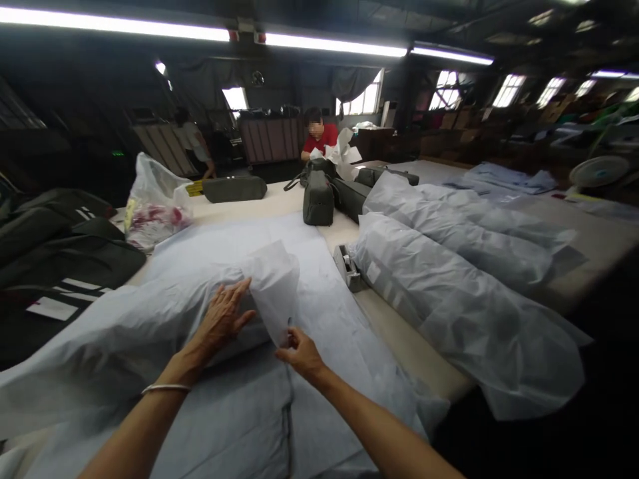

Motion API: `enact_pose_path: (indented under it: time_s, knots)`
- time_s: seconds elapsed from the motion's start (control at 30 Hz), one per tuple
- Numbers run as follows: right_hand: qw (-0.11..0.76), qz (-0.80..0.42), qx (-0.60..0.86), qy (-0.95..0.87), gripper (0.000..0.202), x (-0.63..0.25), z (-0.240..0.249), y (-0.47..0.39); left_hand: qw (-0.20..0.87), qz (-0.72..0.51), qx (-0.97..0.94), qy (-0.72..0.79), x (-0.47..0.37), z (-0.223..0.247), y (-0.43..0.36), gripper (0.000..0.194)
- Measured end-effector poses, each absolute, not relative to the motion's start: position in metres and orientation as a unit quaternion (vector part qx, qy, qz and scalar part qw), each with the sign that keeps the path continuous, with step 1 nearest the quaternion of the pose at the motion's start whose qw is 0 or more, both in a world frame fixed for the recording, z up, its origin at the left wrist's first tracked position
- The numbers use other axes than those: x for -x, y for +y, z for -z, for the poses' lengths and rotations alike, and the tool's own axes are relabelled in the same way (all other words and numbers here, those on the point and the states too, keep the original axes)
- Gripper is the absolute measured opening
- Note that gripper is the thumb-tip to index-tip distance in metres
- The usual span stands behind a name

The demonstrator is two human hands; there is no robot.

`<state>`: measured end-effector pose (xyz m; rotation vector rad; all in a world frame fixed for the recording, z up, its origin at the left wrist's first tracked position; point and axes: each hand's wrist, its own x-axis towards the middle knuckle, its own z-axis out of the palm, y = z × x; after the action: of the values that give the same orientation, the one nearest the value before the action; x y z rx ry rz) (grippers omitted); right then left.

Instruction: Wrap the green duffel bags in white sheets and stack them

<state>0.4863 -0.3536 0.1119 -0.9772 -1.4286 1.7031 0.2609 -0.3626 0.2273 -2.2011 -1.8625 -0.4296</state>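
The left grip (222, 320) rests palm-down while the right grip (303, 354) pinches.

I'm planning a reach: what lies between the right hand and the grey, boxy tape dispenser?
In the head view, only pale bluish sheeting lies between the right hand and the dispenser.

"Can you read any writing from where we stand?"

"None. A white tag (52, 308) lies on a dark bag (30, 336) at left, any print too small to make out. A tiny green glowing mark (118, 154) shows in the dim background, equally unreadable to me."
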Motion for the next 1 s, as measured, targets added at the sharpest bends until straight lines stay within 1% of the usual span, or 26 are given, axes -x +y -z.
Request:
enact_pose_path:
  time_s: [0.07, 0.17, 0.23, 0.3, 0.4, 0.43, 0.47, 0.53, 0.6, 0.7, 0.77, 0.9, 1.0]
  knots:
    - [0.361, -0.615, 0.392, -0.581, 0.015, -0.487, -0.109, -0.348, 0.115, 0.135, 0.74, -0.649, -0.271, -0.231, -0.361, 0.065]
    - [0.38, -0.584, 0.415, -0.585, 0.017, -0.502, -0.105, -0.335, 0.119, 0.121, 0.724, -0.669, -0.291, -0.231, -0.362, 0.065]
    - [0.37, -0.593, 0.407, -0.588, 0.02, -0.518, -0.104, -0.324, 0.118, 0.123, 0.716, -0.677, -0.303, -0.227, -0.363, 0.065]
    - [0.343, -0.623, 0.388, -0.586, 0.031, -0.532, -0.108, -0.312, 0.111, 0.13, 0.709, -0.684, -0.313, -0.223, -0.363, 0.064]
    - [0.307, -0.689, 0.339, -0.562, 0.062, -0.537, -0.122, -0.295, 0.101, 0.134, 0.697, -0.697, -0.321, -0.218, -0.361, 0.064]
    - [0.3, -0.712, 0.317, -0.55, 0.066, -0.534, -0.128, -0.29, 0.098, 0.133, 0.693, -0.701, -0.322, -0.218, -0.36, 0.064]
    - [0.293, -0.733, 0.294, -0.54, 0.066, -0.529, -0.135, -0.286, 0.094, 0.134, 0.689, -0.706, -0.323, -0.218, -0.358, 0.066]
    - [0.28, -0.762, 0.267, -0.519, 0.059, -0.517, -0.147, -0.28, 0.08, 0.151, 0.677, -0.716, -0.324, -0.221, -0.353, 0.067]
    - [0.28, -0.77, 0.273, -0.503, 0.052, -0.506, -0.156, -0.275, 0.063, 0.197, 0.661, -0.721, -0.323, -0.227, -0.351, 0.066]
    - [0.312, -0.75, 0.293, -0.504, 0.045, -0.501, -0.165, -0.267, 0.06, 0.28, 0.638, -0.715, -0.321, -0.236, -0.354, 0.058]
    - [0.331, -0.738, 0.293, -0.51, 0.042, -0.504, -0.168, -0.261, 0.076, 0.309, 0.625, -0.713, -0.319, -0.238, -0.36, 0.051]
    - [0.348, -0.722, 0.301, -0.517, 0.04, -0.514, -0.17, -0.248, 0.089, 0.292, 0.614, -0.728, -0.315, -0.233, -0.367, 0.034]
    - [0.329, -0.72, 0.312, -0.526, 0.045, -0.517, -0.173, -0.237, 0.101, 0.261, 0.627, -0.727, -0.316, -0.227, -0.365, 0.026]
